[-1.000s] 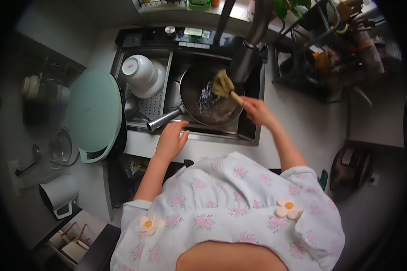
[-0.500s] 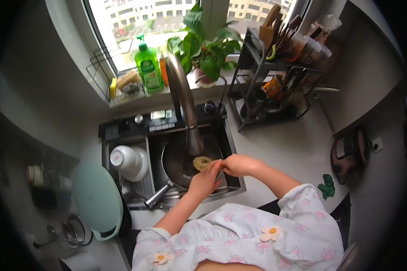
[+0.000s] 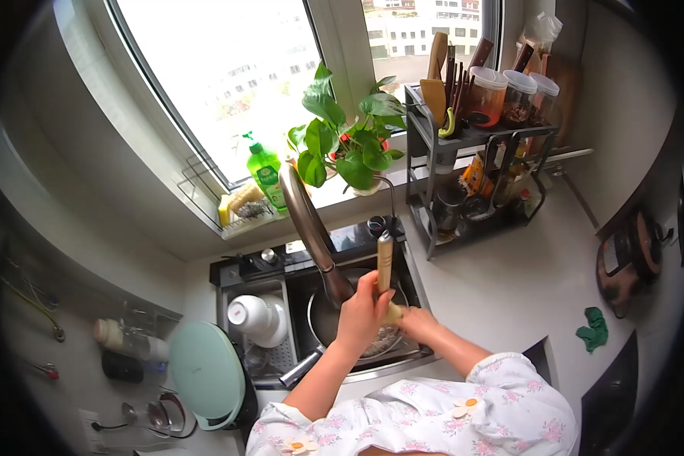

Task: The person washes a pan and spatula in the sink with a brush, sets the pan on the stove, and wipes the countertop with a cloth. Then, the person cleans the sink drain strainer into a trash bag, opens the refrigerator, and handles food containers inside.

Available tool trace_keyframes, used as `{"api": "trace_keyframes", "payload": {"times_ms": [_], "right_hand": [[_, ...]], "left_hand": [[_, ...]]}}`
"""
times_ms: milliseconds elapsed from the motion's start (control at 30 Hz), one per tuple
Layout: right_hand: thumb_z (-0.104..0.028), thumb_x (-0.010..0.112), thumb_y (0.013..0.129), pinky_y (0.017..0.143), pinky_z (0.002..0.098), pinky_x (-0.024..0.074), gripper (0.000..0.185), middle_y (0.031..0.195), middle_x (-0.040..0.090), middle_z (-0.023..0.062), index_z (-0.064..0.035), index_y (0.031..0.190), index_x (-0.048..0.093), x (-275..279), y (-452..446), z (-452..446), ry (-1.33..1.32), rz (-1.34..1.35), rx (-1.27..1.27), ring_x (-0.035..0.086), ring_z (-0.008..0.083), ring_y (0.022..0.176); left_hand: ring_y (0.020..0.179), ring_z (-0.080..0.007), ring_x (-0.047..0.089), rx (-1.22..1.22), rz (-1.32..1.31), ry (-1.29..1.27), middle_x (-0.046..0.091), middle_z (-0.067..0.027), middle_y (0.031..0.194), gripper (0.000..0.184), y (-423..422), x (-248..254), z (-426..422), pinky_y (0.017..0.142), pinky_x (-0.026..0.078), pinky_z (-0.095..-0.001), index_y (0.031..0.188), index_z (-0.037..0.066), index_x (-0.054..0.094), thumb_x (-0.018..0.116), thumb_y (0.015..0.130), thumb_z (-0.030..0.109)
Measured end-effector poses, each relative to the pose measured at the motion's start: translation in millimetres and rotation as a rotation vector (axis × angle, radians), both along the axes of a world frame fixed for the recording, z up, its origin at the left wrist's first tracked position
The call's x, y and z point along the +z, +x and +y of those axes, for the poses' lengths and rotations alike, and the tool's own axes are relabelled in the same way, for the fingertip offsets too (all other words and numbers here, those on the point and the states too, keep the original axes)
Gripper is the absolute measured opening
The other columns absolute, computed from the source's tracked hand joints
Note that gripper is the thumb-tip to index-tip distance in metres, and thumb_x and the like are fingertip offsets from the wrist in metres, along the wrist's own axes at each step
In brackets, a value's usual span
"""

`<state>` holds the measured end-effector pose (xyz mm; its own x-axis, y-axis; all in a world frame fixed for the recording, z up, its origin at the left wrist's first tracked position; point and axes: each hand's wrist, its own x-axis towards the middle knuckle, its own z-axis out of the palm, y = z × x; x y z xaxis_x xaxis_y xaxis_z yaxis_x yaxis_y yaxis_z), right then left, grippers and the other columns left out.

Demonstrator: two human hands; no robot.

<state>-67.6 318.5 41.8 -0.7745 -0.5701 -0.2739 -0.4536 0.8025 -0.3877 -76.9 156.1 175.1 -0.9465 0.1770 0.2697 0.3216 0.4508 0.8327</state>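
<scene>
Brush (image 3: pixel 385 262) clasped handle-up in left hand (image 3: pixel 361 315), above pan (image 3: pixel 324 317) in sink (image 3: pixel 416 292).
Right hand (image 3: pixel 419 327) against bristles (image 3: pixel 394 312), partly overlapped, so cannot tell whether closed around them. Inside pan, pale streaks (image 3: pixel 381 343), hard to make out; near side hidden behind hands, upper part behind faucet (image 3: pixel 304 220). In perforated tray (image 3: pixel 299 353) beside pan, white upturned bowls (image 3: pixel 258 319). On rack (image 3: pixel 463 140), lidded jars (image 3: pixel 486 97), one with red contents, others dark. Window view (image 3: pixel 228 76) washed out by glare.

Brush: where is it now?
Head view, right of centre: the brush is in the left hand, over the pan, the right hand at its lower end.
</scene>
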Motion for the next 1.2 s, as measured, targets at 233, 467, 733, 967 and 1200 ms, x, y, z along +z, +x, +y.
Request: {"api": "trace_keyframes", "payload": {"times_ms": [233,467,733,967,1200], "right_hand": [[-0.019,0.058,0.082,0.092,0.0362,0.0420,0.032,0.120,0.051,0.0128,-0.0074,0.112,0.058,-26.3,29.8,51.3,-0.507,0.092,-0.426,0.050,0.0300,0.110],[-0.014,0.056,0.082,0.086,0.0332,0.0470,0.028,0.117,0.051,0.0147,-0.0068,0.109,0.059,-41.9,74.2,127.6,-0.450,0.008,-0.521,0.058,0.0278,0.097],[-0.016,0.054,0.083,0.089,0.0354,0.0439,0.026,0.115,0.054,0.0148,-0.0068,0.107,0.060,-37.3,99.5,134.2,-0.470,-0.098,-0.508,0.054,0.0308,0.103],[-0.012,0.054,0.082,0.084,0.0333,0.0475,0.027,0.113,0.054,0.0150,-0.0060,0.108,0.059,-28.2,75.2,137.6,-0.469,-0.014,-0.474,0.057,0.0290,0.096],[-0.012,0.055,0.082,0.082,0.0334,0.0481,0.027,0.112,0.055,0.0140,-0.0072,0.108,0.059,-38.5,76.9,131.4,-0.476,-0.067,-0.455,0.057,0.0288,0.096]], "left_hand": [[0.064,-0.0250,0.062,-0.081,0.096,-0.059,0.063,-0.0120,0.071,0.023,-112.1,74.0,43.4,0.060,0.048,-0.0341,0.108,0.003,0.046,0.051,0.089,0.017],[0.067,-0.0167,0.059,-0.231,-0.005,-0.003,0.063,-0.0073,0.075,0.019,-190.1,77.9,81.5,0.064,0.046,-0.0305,0.103,0.003,0.046,0.044,0.092,0.018],[0.065,-0.0118,0.052,-0.251,-0.097,0.175,0.058,-0.0036,0.071,0.021,-218.0,55.8,83.7,0.063,0.043,-0.0279,0.102,0.002,0.047,0.041,0.093,0.020],[0.063,-0.0075,0.050,-0.231,-0.104,0.157,0.053,-0.0003,0.068,0.028,-228.8,59.9,80.2,0.061,0.041,-0.0234,0.109,0.001,0.049,0.047,0.092,0.023],[0.064,-0.0081,0.052,-0.265,-0.071,0.133,0.052,-0.0003,0.070,0.032,-217.0,68.0,83.3,0.061,0.043,-0.0243,0.113,0.000,0.048,0.046,0.094,0.025]]}}
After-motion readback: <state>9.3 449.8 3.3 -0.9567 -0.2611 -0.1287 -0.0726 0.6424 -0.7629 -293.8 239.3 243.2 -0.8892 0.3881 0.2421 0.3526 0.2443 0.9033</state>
